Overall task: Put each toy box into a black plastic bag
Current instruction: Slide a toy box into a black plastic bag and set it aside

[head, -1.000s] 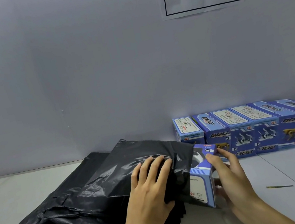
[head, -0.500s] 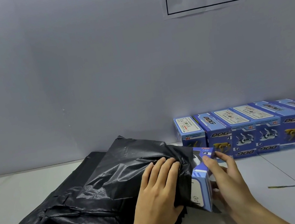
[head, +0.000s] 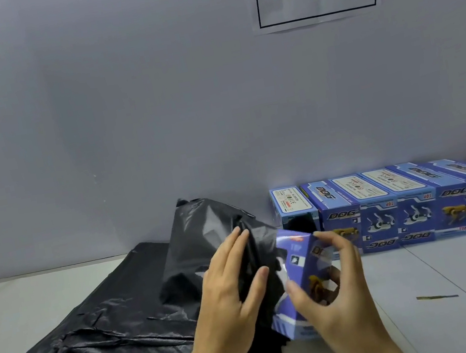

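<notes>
Now my hands work a toy box (head: 306, 275) into a black bag (head: 206, 243).

My right hand (head: 336, 292) grips the blue box, thumb and fingers curled round it, its left end inside the bag's mouth. My left hand (head: 229, 289) pinches the raised bag's edge above the stack of bags (head: 97, 334) on the bench (head: 439, 326). Six more boxes (head: 402, 208) line the wall.

So the pile of bags (head: 98, 340) sits on the left of the bench (head: 431, 281), and one raised bag (head: 206, 243) is on top at its right end. The box (head: 309, 281) pokes out of that bag's right side. A row of boxes (head: 402, 208) lines the wall (head: 121, 118) behind, to the right.
</notes>
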The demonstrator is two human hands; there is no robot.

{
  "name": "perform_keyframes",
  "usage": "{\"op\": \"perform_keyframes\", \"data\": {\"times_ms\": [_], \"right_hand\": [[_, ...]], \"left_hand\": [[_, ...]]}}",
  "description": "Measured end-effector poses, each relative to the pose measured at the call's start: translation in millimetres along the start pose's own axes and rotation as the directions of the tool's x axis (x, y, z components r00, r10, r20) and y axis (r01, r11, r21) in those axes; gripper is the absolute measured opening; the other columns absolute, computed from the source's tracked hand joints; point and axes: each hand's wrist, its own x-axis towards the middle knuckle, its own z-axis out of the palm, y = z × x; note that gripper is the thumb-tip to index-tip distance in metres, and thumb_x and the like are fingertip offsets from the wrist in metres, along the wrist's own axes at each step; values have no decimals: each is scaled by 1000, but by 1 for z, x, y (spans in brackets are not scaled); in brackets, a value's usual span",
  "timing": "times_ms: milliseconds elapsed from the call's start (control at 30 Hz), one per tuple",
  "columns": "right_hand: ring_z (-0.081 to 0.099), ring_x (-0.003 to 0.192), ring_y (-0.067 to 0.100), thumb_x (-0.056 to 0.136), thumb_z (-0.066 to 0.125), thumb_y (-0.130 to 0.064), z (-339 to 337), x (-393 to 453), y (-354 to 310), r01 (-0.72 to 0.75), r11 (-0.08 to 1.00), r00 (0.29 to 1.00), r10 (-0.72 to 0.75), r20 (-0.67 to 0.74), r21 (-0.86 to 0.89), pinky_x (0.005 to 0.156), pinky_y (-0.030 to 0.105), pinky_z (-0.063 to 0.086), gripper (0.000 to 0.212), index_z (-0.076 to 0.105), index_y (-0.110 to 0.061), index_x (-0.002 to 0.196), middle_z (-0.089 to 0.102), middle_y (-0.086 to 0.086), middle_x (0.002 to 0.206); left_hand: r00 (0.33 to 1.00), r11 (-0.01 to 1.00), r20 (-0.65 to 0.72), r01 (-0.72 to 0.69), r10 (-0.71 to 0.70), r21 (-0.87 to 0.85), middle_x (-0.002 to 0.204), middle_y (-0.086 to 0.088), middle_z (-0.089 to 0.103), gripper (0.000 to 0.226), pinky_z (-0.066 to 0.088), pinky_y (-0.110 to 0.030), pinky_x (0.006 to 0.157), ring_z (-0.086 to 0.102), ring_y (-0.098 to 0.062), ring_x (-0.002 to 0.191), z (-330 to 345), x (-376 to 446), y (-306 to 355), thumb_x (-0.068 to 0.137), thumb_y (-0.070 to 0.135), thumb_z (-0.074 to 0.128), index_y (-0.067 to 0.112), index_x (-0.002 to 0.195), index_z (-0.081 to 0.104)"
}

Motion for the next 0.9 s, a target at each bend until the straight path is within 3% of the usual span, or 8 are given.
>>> {"op": "perform_keyframes", "data": {"times_ms": [100,167,300,433,533,767,833,900], "right_hand": [[47,127,5,64,79,-42,8,-5,-10,209,964,978,-204,46,-162,85,16,54,75,40,-54,127,36,-13,139],[39,132,-3,65,77,-42,9,-4,-13,312,923,950,-296,99,-226,81,6,51,75,39,-51,129,31,-12,143],[36,136,2,71,76,-40,5,0,-7,448,824,892,-385,236,-348,77,16,58,70,39,-39,131,25,-6,150],[51,125,18,67,88,-28,0,2,2,496,759,866,-397,304,-423,72,21,60,79,42,-34,131,26,-1,150],[61,114,24,66,86,-31,-1,2,6,525,725,850,-418,320,-447,65,22,60,76,43,-34,130,28,1,149],[57,122,30,66,89,-30,-3,7,6,591,666,805,-452,384,-456,68,26,62,78,44,-34,129,29,3,149],[56,125,31,65,88,-28,-5,7,4,649,607,759,-474,447,-458,74,30,62,76,46,-35,128,33,3,148],[52,130,33,66,86,-26,-3,5,1,709,538,703,-493,513,-455,83,40,61,71,49,-36,126,37,1,147]], "left_hand": [[995,1000,-100,0,-1,-1,139,28,42,43,41,-44,108,40,-3,135,0,0,4,93,56,43,47,135,41],[980,1000,-199,-3,2,-3,125,22,50,37,46,-48,98,50,-10,122,-2,1,6,93,49,46,36,127,55],[958,1000,-286,-10,6,-12,107,16,56,28,51,-37,86,59,-16,103,-6,4,6,93,38,53,21,110,68],[957,998,-289,-19,34,54,95,15,62,10,49,-27,76,59,-12,93,-4,3,5,88,13,68,17,95,75],[950,999,-312,-20,30,35,89,14,64,19,50,-26,72,61,-12,86,-4,2,3,84,-3,73,15,89,75],[951,990,-310,-55,12,-129,85,8,63,11,51,-28,67,62,-17,80,-4,4,15,89,10,55,18,87,62],[944,981,-322,12,-75,-193,89,9,64,8,53,-28,71,64,-16,84,-8,5,14,91,20,60,24,97,63],[937,949,-273,136,-216,-283,103,11,65,26,54,-30,78,64,-14,96,-15,7,10,91,35,69,30,115,62]]}}
